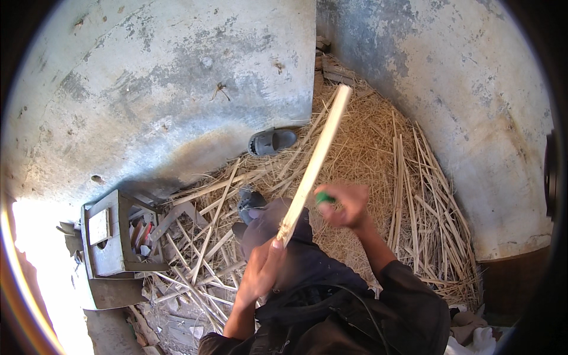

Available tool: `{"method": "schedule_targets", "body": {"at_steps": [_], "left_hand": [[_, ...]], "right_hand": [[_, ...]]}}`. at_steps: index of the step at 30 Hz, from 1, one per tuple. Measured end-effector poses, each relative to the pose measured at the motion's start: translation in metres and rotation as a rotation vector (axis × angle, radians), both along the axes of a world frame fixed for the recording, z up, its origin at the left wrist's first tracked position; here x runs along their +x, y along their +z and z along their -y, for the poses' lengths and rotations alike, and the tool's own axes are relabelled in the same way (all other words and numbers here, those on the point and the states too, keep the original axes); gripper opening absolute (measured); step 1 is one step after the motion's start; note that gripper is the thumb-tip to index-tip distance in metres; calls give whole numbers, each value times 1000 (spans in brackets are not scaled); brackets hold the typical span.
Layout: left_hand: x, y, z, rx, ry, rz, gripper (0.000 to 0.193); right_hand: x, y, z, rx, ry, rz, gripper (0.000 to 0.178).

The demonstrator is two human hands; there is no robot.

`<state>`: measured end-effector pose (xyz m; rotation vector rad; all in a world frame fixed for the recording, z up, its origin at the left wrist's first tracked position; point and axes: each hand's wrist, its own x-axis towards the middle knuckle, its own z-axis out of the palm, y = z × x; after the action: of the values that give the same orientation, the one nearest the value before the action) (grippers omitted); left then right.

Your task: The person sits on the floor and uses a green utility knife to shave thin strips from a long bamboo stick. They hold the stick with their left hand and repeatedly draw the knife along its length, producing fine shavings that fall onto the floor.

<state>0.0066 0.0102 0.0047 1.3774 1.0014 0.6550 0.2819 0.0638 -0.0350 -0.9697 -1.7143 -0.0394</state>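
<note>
Near the middle of the floor, the left hand (260, 269) is clenched around the lower end of a long pale stick (313, 163), which slants up and far toward the wall. Just right of the stick, the right hand (346, 204) is closed on a small green-handled tool (323, 197), blurred. Around both hands lie straw and split cane strips (414, 195). Farther off, a grey sandal (272, 141) rests by the concrete wall (165, 89). To the left stands a grey open box (109, 236) holding small red and white items.
</note>
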Motion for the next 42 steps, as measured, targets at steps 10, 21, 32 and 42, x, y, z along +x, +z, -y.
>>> {"method": "schedule_targets", "body": {"at_steps": [10,21,32,42], "left_hand": [[-9,-9,1,-68,-34,47,50],[-2,1,3,62,-24,-62,53],[-7,10,14,49,6,-169,39],[-24,-12,26,-25,-49,-218,48]], "right_hand": [[24,27,-11,-135,-73,-154,26],[5,27,0,-134,7,-128,29],[28,35,-14,40,-76,30,29],[76,-2,-43,32,-271,-157,35]]}}
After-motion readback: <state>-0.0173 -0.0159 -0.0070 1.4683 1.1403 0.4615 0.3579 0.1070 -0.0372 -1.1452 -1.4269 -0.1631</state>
